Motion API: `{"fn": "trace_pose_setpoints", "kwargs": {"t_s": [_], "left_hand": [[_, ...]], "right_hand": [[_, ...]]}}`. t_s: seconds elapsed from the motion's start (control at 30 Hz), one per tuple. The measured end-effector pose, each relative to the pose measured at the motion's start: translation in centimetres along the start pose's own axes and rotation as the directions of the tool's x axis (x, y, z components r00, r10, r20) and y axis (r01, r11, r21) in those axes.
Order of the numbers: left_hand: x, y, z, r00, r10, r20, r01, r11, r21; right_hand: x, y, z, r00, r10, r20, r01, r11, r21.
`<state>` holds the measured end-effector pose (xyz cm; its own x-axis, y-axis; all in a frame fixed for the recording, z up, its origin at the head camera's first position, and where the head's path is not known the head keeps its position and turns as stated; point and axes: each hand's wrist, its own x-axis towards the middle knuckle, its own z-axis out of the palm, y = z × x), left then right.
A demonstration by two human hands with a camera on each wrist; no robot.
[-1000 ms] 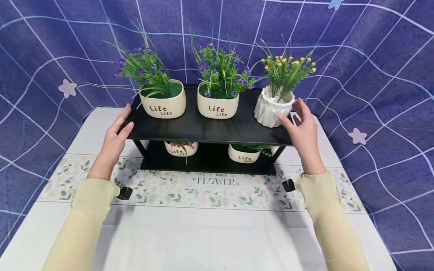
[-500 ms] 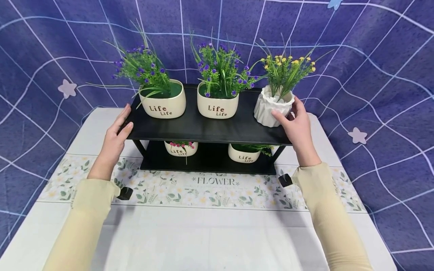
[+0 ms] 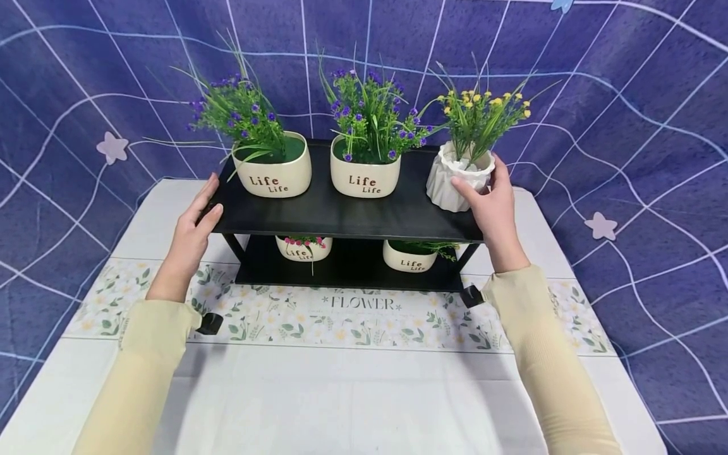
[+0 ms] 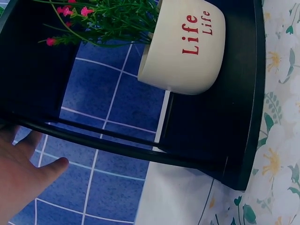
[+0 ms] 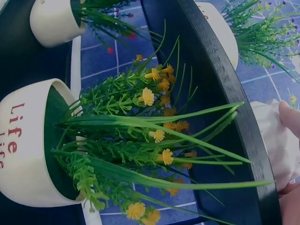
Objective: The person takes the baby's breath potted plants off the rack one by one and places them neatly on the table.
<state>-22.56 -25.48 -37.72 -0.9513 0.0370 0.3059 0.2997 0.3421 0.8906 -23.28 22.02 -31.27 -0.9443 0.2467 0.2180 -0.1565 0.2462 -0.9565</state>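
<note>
My right hand (image 3: 496,212) grips a white fluted flowerpot (image 3: 445,186) with yellow flowers, thumb on its front and fingers round its right side. The pot stands at the right end of the top board of a black two-tier shelf (image 3: 341,218). At the shelf's left end, my left hand (image 3: 190,237) rests against the side with fingers extended; its thumb lies near the front corner. Two cream "Life" pots with purple flowers, the left pot (image 3: 273,180) and the middle pot (image 3: 366,179), share that board. In the right wrist view the white pot (image 5: 276,140) is partly cut off.
On the lower board stand a cream pot with pink flowers (image 3: 304,249) and a cream pot with yellow flowers (image 3: 409,258), partly hidden from above. A floral strip (image 3: 364,322) printed "FLOWER" crosses the white table (image 3: 352,404). A blue gridded cloth (image 3: 364,38) hangs behind.
My right hand has moved left onto the white pot, its thumb sliding across the front and its fingers closing round the side. The left hand and the pots look unmoved.
</note>
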Motion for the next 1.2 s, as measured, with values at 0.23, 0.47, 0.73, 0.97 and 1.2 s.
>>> {"fn": "trace_pose_setpoints", "kwargs": {"t_s": [0.23, 0.47, 0.73, 0.97, 1.2], "left_hand": [[-0.1, 0.2, 0.1, 1.000, 0.007, 0.001, -0.007, 1.000, -0.003], [-0.2, 0.2, 0.1, 1.000, 0.015, -0.001, -0.015, 1.000, -0.006], [-0.1, -0.1, 0.1, 1.000, 0.024, 0.001, -0.024, 1.000, 0.003], [-0.2, -0.1, 0.1, 1.000, 0.018, 0.002, -0.018, 1.000, -0.004], [-0.3, 0.1, 0.1, 0.999, 0.033, 0.004, -0.033, 0.999, -0.008]], "right_hand": [[0.2, -0.2, 0.4, 1.000, 0.014, -0.025, -0.013, 1.000, 0.014], [0.3, -0.2, 0.5, 0.998, -0.001, -0.055, 0.000, 1.000, -0.012], [0.2, -0.5, 0.3, 0.997, 0.010, -0.071, -0.014, 0.999, -0.052], [-0.2, -0.7, 0.2, 0.996, 0.046, -0.074, -0.048, 0.998, -0.032], [-1.0, -0.9, 0.0, 0.994, 0.047, -0.094, -0.044, 0.998, 0.034]]}}
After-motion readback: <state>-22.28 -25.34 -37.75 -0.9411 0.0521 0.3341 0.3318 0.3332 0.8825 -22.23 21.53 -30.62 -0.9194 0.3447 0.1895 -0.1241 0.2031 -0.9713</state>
